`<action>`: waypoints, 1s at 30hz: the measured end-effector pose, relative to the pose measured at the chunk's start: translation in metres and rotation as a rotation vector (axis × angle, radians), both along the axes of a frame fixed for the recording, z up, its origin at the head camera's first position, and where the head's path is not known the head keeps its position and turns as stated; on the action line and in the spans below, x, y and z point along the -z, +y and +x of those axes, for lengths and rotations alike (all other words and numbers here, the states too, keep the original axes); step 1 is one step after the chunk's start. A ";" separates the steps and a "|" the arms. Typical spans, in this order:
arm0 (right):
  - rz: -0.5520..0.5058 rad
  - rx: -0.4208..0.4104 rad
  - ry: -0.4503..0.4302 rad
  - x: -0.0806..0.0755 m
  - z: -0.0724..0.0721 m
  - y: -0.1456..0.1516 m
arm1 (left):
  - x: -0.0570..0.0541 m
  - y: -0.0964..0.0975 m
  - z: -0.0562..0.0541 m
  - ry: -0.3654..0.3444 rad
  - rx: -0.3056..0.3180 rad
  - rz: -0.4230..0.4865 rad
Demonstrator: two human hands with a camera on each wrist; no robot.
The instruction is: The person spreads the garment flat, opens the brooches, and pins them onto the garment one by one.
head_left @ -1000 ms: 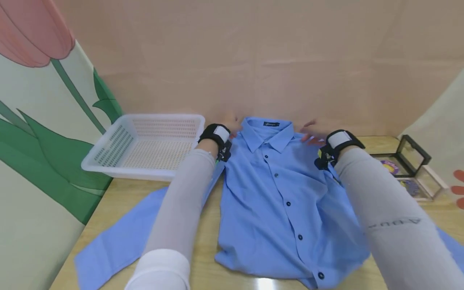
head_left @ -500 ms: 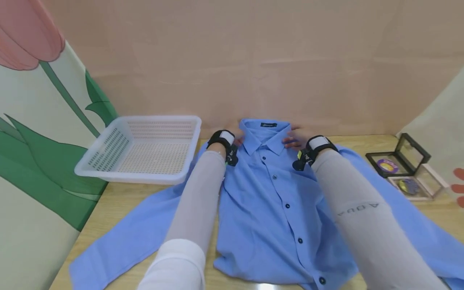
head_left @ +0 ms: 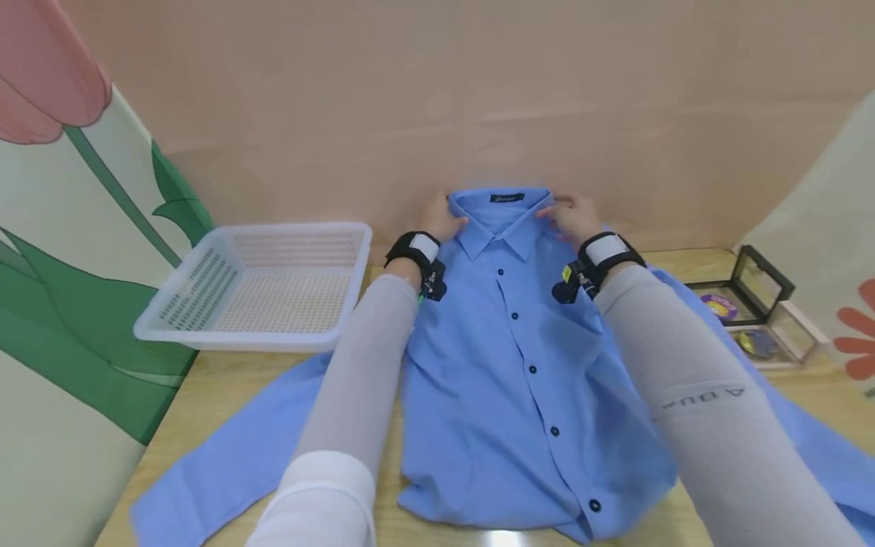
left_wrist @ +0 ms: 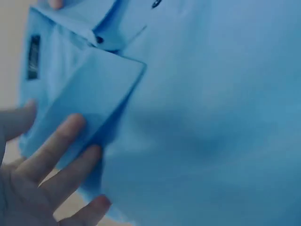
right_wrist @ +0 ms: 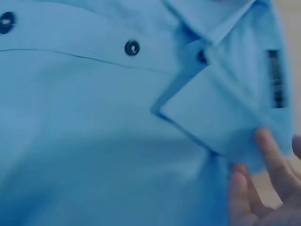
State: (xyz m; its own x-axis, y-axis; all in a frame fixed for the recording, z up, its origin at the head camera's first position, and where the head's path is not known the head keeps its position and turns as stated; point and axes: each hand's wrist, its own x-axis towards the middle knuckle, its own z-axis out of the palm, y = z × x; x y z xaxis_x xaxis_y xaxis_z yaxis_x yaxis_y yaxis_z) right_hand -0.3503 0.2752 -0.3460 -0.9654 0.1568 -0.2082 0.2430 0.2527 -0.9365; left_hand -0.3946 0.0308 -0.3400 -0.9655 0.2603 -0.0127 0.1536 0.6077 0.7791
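Observation:
A blue button-up shirt (head_left: 472,357) is spread front side up, its collar (head_left: 475,237) at the far end and raised toward the backdrop. My left hand (head_left: 440,218) pinches the collar's left side. In the left wrist view, that hand's fingers (left_wrist: 70,127) lie on the collar flap, with the thumb by the neck edge. Opposite, my right hand (head_left: 576,218) pinches the collar's right side. The right wrist view has an index finger (right_wrist: 265,139) over the flap, near the dark neck label (right_wrist: 276,79). My forearms cover parts of both sleeves.
A white perforated basket (head_left: 294,343) stands on the wooden table (head_left: 225,372) at the left, close to the shirt's left sleeve (head_left: 232,456). Two small open display cases (head_left: 759,304) with round items sit at the right. A beige backdrop (head_left: 478,99) rises behind the table.
Both hands came inward from beside the shoulders to the collar, took hold of it and raised it. The upper front of the shirt has lifted with it.

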 end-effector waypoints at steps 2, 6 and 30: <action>-0.009 -0.107 -0.072 0.018 0.003 -0.004 | 0.021 -0.001 0.003 -0.071 0.015 -0.089; 0.057 -0.324 -0.168 0.050 0.013 -0.001 | 0.049 -0.006 0.014 -0.216 0.099 -0.218; 0.889 -0.360 0.109 0.043 0.265 0.098 | 0.034 -0.168 0.297 -0.001 0.472 -0.455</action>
